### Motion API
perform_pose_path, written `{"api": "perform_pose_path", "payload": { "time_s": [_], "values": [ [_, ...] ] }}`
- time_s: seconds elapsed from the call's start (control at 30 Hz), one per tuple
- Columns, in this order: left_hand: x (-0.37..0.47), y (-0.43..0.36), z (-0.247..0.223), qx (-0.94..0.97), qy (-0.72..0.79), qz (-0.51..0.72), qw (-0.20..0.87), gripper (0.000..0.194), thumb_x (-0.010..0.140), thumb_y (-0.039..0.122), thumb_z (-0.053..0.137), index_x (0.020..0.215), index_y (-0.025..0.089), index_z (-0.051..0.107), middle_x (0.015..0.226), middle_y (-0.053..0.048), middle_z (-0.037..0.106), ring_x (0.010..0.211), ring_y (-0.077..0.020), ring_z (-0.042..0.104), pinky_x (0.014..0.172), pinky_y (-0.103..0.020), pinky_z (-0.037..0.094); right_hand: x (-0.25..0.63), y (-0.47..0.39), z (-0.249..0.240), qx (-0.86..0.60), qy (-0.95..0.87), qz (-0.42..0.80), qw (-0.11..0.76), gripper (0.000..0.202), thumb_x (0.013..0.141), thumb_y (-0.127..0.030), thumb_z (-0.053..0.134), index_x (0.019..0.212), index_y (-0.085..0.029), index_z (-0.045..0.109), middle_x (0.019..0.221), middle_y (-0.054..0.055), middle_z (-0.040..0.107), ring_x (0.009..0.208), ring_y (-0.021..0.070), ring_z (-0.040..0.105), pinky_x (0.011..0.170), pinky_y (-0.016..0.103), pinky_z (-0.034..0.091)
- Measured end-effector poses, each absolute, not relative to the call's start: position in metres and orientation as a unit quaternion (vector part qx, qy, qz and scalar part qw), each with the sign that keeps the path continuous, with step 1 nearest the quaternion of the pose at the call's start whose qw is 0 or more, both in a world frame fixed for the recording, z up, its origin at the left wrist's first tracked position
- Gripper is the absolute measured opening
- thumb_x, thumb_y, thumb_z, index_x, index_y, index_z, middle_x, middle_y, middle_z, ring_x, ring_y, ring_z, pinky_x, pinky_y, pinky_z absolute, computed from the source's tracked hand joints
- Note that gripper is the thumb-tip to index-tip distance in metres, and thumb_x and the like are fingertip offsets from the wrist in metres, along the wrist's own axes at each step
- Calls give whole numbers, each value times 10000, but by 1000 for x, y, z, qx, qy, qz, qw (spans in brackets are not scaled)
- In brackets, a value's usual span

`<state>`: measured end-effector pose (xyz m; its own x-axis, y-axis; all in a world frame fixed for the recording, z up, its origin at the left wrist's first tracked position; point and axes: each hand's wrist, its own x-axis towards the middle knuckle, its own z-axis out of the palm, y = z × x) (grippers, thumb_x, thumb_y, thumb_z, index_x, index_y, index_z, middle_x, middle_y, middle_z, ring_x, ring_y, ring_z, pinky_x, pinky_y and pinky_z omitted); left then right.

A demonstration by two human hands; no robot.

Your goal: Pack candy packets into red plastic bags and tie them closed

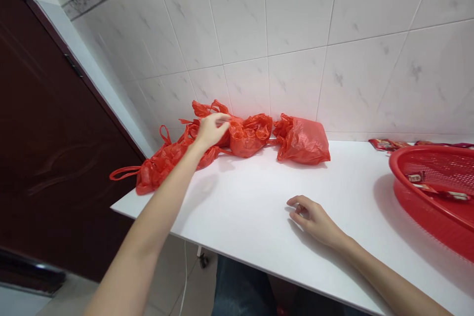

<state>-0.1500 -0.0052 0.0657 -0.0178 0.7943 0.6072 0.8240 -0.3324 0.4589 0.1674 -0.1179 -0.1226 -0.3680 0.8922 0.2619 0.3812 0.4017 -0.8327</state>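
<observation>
Several red plastic bags stand in a row along the wall at the back left of the white table. My left hand [214, 129] reaches in over the row, beside a bunched red plastic bag [249, 136]. Its thumb and fingers are a little apart, and I see nothing gripped between them; whether the fingertips touch the bag I cannot tell. Under my left forearm lie crumpled red bags with loop handles [163, 160]. To the right sits a fuller red plastic bag [305, 140]. My right hand [311, 217] rests on the table, fingers loosely curled and apart, holding nothing.
A red mesh basket [402, 170] with a few small packets [457, 196] inside stands at the right. More red packets [385, 144] lie behind it by the tiled wall. The white table's [244, 207] front edge runs near my legs. A dark door [55, 133] is at the left.
</observation>
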Motion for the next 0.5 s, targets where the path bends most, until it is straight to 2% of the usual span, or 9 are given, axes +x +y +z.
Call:
{"api": "perform_pose_path", "payload": {
  "time_s": [0.07,0.17,0.3,0.4,0.5],
  "values": [
    [-103,10,53,-748,-530,-397,-45,309,858,185,532,1056,170,769,1146,-84,770,1105,-237,695,1045,-372,512,167,-118,-124,-421,-755,342,368,199,842,-301,572,986,-218,681,920,67,716,781,224,660,726,374,526],
    [-42,37,24,-788,-508,-332,-103,352,842,90,519,1058,182,783,1209,-68,759,1165,-218,680,1079,-329,484,168,-114,-126,-421,-752,335,382,208,849,-291,553,1012,-217,659,934,64,699,759,206,650,715,363,533],
    [11,72,-11,-793,-517,-291,-139,440,823,40,534,1210,131,722,1346,-139,683,1293,-257,612,1135,-348,430,171,-104,-128,-426,-738,309,422,250,843,-264,531,1067,-217,630,1066,87,662,783,194,655,748,371,554],
    [28,87,-29,-792,-527,-267,-157,493,812,136,650,1304,116,651,1395,-190,636,1311,-314,589,1118,-384,438,176,-95,-130,-436,-722,285,456,341,826,-241,525,1158,-219,599,1188,112,616,859,206,656,788,391,569],
    [30,94,-44,-794,-533,-234,-175,559,761,313,770,1275,129,652,1317,-199,683,1219,-342,639,1019,-380,494,180,-89,-135,-456,-698,273,480,451,817,-246,531,1266,-221,559,1327,143,536,902,211,645,795,404,581]
  ]
}}
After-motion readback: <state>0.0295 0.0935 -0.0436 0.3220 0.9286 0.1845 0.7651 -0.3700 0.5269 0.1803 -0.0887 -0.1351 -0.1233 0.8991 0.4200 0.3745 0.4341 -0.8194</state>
